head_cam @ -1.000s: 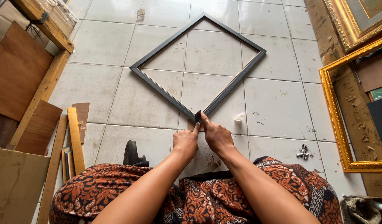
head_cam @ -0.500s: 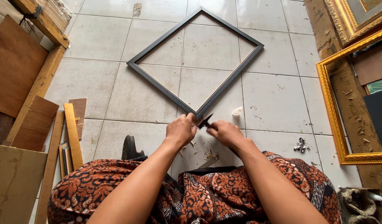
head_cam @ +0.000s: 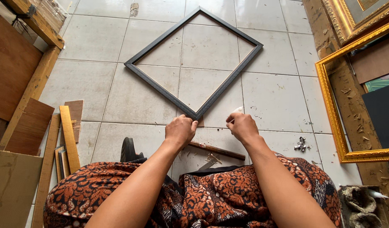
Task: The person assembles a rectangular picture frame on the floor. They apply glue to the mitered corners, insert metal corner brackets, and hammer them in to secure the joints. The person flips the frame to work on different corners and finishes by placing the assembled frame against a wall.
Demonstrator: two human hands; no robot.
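A black rectangular picture frame lies flat on the white tiled floor, turned like a diamond, its near corner pointing at me. My left hand is curled into a fist right at that near corner and presses on it; a small brown piece shows under the corner. My right hand is just right of the corner, off the frame, closed around a small white bottle whose tip peeks out above the fingers. A brown-orange patterned cloth covers my lap.
A brown stick lies on the floor under my wrists. Small metal bits sit to the right. Gold ornate frames lean at the right. Wooden boards and strips stand at the left, and a black shoe-like thing is by my left knee.
Both hands were pinching the frame's near corner together. My right hand has moved off to the right and closed over the white bottle; my left hand stayed at the corner.
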